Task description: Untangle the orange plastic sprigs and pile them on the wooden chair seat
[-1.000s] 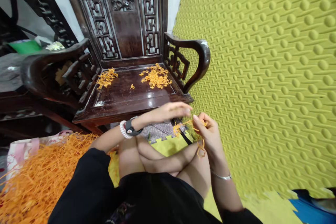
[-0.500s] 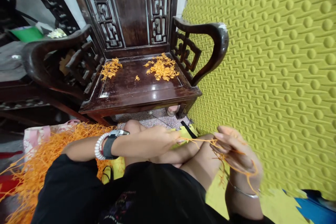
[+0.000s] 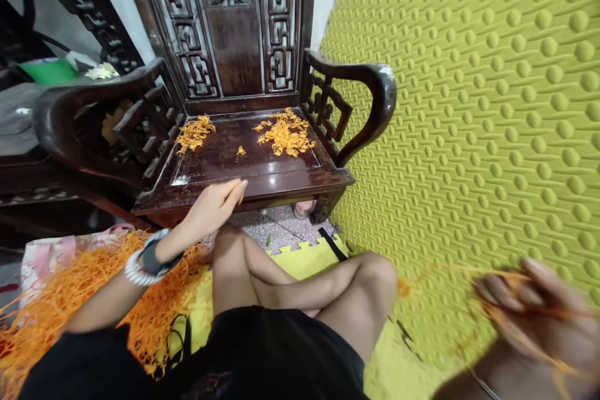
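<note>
My left hand point(image 3: 218, 205) hovers at the chair seat's front edge, thumb and fingers pinched together. What is in that pinch, if anything, is too small to make out. Far to the right, my right hand point(image 3: 534, 309) is curled round orange string point(image 3: 510, 328), blurred by motion, with strands trailing off on both sides. On the dark wooden chair point(image 3: 225, 165) lie a larger pile of knotted orange string pieces point(image 3: 287, 132) on the right, a smaller pile point(image 3: 195, 133) on the left and one single piece point(image 3: 241, 150) between them.
Beside my left arm a big heap of loose orange string point(image 3: 154, 319) spills over a pink and white bag point(image 3: 49, 265). My crossed legs point(image 3: 304, 294) rest on yellow foam mat point(image 3: 300, 256). A bumpy yellow panel point(image 3: 469, 137) stands at the right.
My hands have drawn apart. The left has moved up and left toward the chair, the right outward to the right with the string, which no longer stretches between them.
</note>
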### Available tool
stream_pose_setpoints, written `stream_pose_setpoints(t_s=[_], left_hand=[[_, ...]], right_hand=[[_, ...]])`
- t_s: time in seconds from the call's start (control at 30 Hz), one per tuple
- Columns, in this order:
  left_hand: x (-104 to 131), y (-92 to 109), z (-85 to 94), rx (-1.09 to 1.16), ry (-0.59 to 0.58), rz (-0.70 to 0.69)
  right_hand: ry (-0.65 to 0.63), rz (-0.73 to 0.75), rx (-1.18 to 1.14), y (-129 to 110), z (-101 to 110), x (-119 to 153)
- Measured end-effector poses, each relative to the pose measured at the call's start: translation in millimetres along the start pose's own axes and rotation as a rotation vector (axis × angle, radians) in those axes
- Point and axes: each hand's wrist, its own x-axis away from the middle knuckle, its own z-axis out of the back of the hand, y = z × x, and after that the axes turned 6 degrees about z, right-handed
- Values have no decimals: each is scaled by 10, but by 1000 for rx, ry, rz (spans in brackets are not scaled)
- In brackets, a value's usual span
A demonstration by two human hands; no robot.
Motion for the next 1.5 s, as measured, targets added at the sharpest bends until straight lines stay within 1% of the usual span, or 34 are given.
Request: stream_pose_setpoints(t_s=[0.07, 0.1, 0.17, 0.2, 0.23, 0.27, 0.3, 0.33, 0.37, 0.4, 0.43, 0.47, 0.5, 0.53, 0.6, 0.63, 0.7, 0.73, 0.77, 0.8, 0.83, 0.87, 0.9, 0.93, 0.97, 1.0, 1.03, 1.1, 1.13, 1.17, 1.23, 1.33, 1.4, 1.5], left_hand=[[-449, 39, -148, -61, 28, -35], [-703, 58, -236, -84, 19, -24], [-1183, 108, -417, -43, -54, 64], [-1371, 150, -503, -2, -48, 105], [-1505, 212, -580, 72, -29, 107], [-1574, 296, -648, 165, -10, 72], [-1575, 400, -706, 257, 0, 5], [-1511, 518, -754, 357, -35, -81], [-1391, 644, -795, 462, -130, -175], [-1227, 766, -826, 532, -257, -247], [-1035, 877, -849, 646, -477, -311], [-832, 969, -861, 716, -669, -372], [-632, 1036, -863, 739, -796, -414], [-448, 1076, -854, 741, -868, -431], [-152, 1073, -813, 719, -929, -414], [-44, 1038, -785, 714, -963, -392], [99, 936, -726, 724, -1053, -346], [137, 885, -702, 722, -1055, -321], [154, 844, -683, 710, -1004, -299], [153, 820, -675, 700, -905, -283], [134, 813, -677, 696, -777, -273], [102, 824, -693, 703, -650, -271], [61, 849, -721, 724, -556, -279], [17, 884, -760, 759, -518, -291], [-23, 924, -808, 801, -542, -299], [-54, 962, -860, 842, -620, -299], [-71, 993, -911, 872, -740, -296], [-63, 1020, -994, 935, -988, -264], [-42, 1014, -1017, 977, -1079, -234], [-13, 996, -1026, 1022, -1140, -195], [50, 942, -1004, 1074, -1181, -99], [113, 870, -910, 1010, -1146, -5], [124, 848, -837, 983, -1127, 5], [115, 854, -729, 1018, -1149, 5]], right_hand=[[22, -67, -15, 197, -260, -41], [32, -102, -31, 271, -396, -46], [33, -136, -76, 368, -631, -36], [15, -148, -100, 399, -718, -27], [-4, -158, -117, 426, -783, -19], [-29, -171, -125, 453, -829, -13], [-59, -191, -124, 482, -860, -12], [-87, -210, -118, 516, -882, -15], [-107, -222, -109, 553, -901, -21], [-117, -228, -101, 591, -917, -29], [-119, -229, -97, 625, -931, -38], [-112, -222, -97, 650, -940, -48], [-98, -207, -102, 661, -938, -58], [-78, -189, -106, 653, -920, -69], [-35, -139, -115, 567, -822, -101], [-4, -83, -117, 492, -746, -123], [79, 100, -112, 312, -576, -166], [115, 202, -102, 229, -508, -178], [140, 289, -91, 169, -467, -179], [150, 339, -76, 142, -460, -165], [141, 339, -61, 152, -491, -137], [112, 292, -47, 200, -553, -98], [71, 214, -31, 279, -638, -54], [20, 120, -10, 378, -732, -10], [-33, 23, 15, 482, -823, 28], [-76, -57, 36, 578, -899, 55], [-98, -104, 48, 654, -952, 71], [-79, -115, 48, 725, -983, 76], [-51, -103, 37, 721, -968, 73], [-21, -96, 22, 698, -941, 70], [17, -124, -10, 629, -882, 75], [66, -153, -39, 557, -850, 95], [94, -124, -35, 547, -873, 97], [103, -67, -55, 556, -943, 74]])
